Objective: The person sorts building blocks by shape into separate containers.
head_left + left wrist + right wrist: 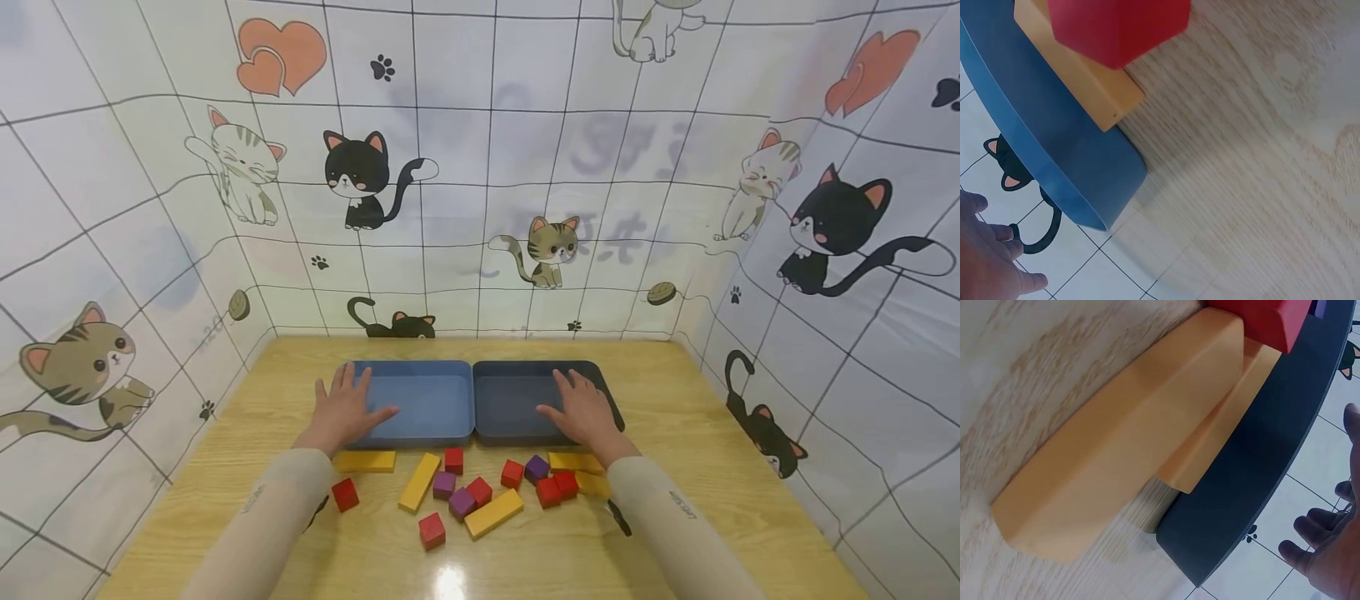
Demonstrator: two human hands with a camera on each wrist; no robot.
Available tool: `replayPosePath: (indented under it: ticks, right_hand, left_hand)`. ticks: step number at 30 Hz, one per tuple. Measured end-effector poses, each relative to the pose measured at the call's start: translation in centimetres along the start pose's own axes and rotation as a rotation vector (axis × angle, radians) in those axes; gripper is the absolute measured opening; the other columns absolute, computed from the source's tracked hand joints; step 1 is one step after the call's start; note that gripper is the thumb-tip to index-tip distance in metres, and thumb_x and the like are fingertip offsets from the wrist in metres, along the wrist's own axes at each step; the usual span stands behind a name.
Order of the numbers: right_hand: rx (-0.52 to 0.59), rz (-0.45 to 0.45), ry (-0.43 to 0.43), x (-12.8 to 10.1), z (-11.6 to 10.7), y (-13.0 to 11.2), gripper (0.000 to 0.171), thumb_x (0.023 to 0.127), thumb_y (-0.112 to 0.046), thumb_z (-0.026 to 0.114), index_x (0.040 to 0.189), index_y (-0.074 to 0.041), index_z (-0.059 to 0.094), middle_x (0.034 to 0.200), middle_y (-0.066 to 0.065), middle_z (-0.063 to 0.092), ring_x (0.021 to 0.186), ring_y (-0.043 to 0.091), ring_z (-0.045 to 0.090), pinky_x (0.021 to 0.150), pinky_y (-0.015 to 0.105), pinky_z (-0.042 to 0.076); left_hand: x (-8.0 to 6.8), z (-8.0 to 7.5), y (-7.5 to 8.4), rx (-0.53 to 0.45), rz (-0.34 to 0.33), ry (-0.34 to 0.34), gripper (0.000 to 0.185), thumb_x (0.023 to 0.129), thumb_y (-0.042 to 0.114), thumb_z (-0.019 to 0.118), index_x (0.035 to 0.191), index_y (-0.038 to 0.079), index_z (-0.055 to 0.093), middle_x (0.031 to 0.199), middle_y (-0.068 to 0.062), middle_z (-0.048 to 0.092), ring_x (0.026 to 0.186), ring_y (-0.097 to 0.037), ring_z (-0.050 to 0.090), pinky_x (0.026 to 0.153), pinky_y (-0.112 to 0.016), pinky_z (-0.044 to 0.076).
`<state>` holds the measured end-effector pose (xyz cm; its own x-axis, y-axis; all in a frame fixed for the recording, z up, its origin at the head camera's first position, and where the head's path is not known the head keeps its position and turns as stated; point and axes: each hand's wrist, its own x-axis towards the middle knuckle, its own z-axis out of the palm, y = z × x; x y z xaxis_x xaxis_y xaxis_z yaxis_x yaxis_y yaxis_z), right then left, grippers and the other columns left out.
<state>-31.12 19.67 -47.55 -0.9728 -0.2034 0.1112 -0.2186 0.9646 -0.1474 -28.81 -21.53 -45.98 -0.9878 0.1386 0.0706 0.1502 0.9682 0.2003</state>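
My left hand (345, 412), fingers spread, is over the left end of a blue tray (431, 404). The right hand (587, 412) spreads its fingers over the right part of a dark navy tray (513, 408). Neither hand holds anything; whether they touch the trays I cannot tell. Below the left wrist lie a yellow block (367, 462) and a red cube (345, 494). Close to the right wrist are two yellow blocks, the longer-looking one (1129, 431) nearest in the right wrist view, beside a red cube (1272, 322).
Between the forearms, several red cubes (432, 531), purple cubes (444, 484) and yellow blocks (493, 513) lie scattered before the trays on the wooden table (247, 417). Cat-patterned sheeting (450, 167) stands behind the table and along both sides.
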Motion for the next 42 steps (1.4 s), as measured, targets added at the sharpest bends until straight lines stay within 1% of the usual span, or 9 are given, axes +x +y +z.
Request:
replayPosePath:
  ticks: [5, 11, 18, 22, 28, 31, 36, 42]
  right_hand:
    - [0.012, -0.004, 0.014, 0.0, -0.1, -0.3, 0.081, 0.092, -0.049, 0.066, 0.152, -0.004, 0.036, 0.147, 0.029, 0.041, 0.133, 0.046, 0.041, 0.106, 0.062, 0.035]
    - [0.022, 0.015, 0.000, -0.2, -0.4, -0.8, 0.075, 0.093, -0.050, 0.064, 0.148, -0.004, 0.044, 0.143, 0.027, 0.046, 0.129, 0.046, 0.045, 0.104, 0.061, 0.037]
    - [0.040, 0.042, -0.021, -0.5, -0.6, -1.4, 0.067, 0.093, -0.048, 0.064, 0.143, -0.004, 0.052, 0.139, 0.025, 0.051, 0.125, 0.044, 0.049, 0.103, 0.059, 0.039]
    - [0.053, 0.052, -0.031, -0.7, -0.6, -1.6, 0.063, 0.094, -0.045, 0.065, 0.141, -0.004, 0.054, 0.138, 0.025, 0.052, 0.125, 0.043, 0.051, 0.103, 0.058, 0.040]
    - [0.112, 0.073, -0.041, -0.9, -0.5, -1.8, 0.061, 0.093, -0.043, 0.067, 0.139, -0.004, 0.056, 0.138, 0.025, 0.053, 0.124, 0.042, 0.052, 0.101, 0.058, 0.043]
    - [0.133, 0.080, -0.047, -0.9, -0.3, -2.0, 0.061, 0.093, -0.044, 0.067, 0.139, -0.005, 0.056, 0.139, 0.024, 0.052, 0.125, 0.042, 0.051, 0.101, 0.058, 0.042]
    - [0.158, 0.075, -0.042, -1.0, -0.2, -2.3, 0.060, 0.093, -0.044, 0.067, 0.138, -0.006, 0.058, 0.137, 0.023, 0.054, 0.123, 0.042, 0.053, 0.099, 0.059, 0.043]
    - [0.186, 0.034, -0.018, -1.0, -0.4, -2.9, 0.056, 0.093, -0.043, 0.067, 0.135, -0.005, 0.061, 0.133, 0.022, 0.058, 0.118, 0.041, 0.056, 0.097, 0.057, 0.046]
  left_hand:
    - [-0.1, 0.0, -0.4, -0.019, -0.001, 0.006, 0.094, 0.092, 0.059, 0.059, 0.154, -0.004, 0.026, 0.156, -0.034, 0.017, 0.143, -0.051, 0.016, 0.107, -0.075, 0.009]
    - [-0.1, 0.0, -1.1, -0.020, -0.006, 0.010, 0.092, 0.093, 0.053, 0.061, 0.154, -0.005, 0.024, 0.154, -0.035, 0.022, 0.139, -0.052, 0.023, 0.106, -0.072, 0.023]
    - [-0.2, -0.2, -1.5, -0.013, -0.030, 0.006, 0.091, 0.094, 0.052, 0.060, 0.150, -0.012, 0.025, 0.147, -0.038, 0.032, 0.132, -0.053, 0.035, 0.099, -0.067, 0.037]
    - [-0.4, -0.2, -2.0, -0.020, -0.037, 0.008, 0.090, 0.095, 0.050, 0.060, 0.148, -0.015, 0.026, 0.142, -0.040, 0.037, 0.128, -0.054, 0.039, 0.094, -0.065, 0.042]
    - [-0.8, 0.3, -3.1, -0.074, -0.053, 0.024, 0.088, 0.094, 0.049, 0.061, 0.146, -0.015, 0.029, 0.136, -0.040, 0.041, 0.123, -0.053, 0.042, 0.092, -0.063, 0.045]
    - [-1.1, 0.4, -3.6, -0.100, -0.066, 0.020, 0.089, 0.094, 0.049, 0.061, 0.147, -0.014, 0.028, 0.135, -0.041, 0.041, 0.121, -0.053, 0.043, 0.091, -0.063, 0.045]
    - [-1.4, 0.5, -4.1, -0.146, -0.093, -0.015, 0.089, 0.095, 0.045, 0.061, 0.146, -0.018, 0.025, 0.138, -0.043, 0.036, 0.125, -0.055, 0.038, 0.096, -0.064, 0.041]
    - [-1.6, 0.9, -5.4, -0.182, -0.112, -0.039, 0.088, 0.096, 0.042, 0.060, 0.143, -0.023, 0.024, 0.139, -0.046, 0.033, 0.128, -0.058, 0.034, 0.102, -0.065, 0.035]
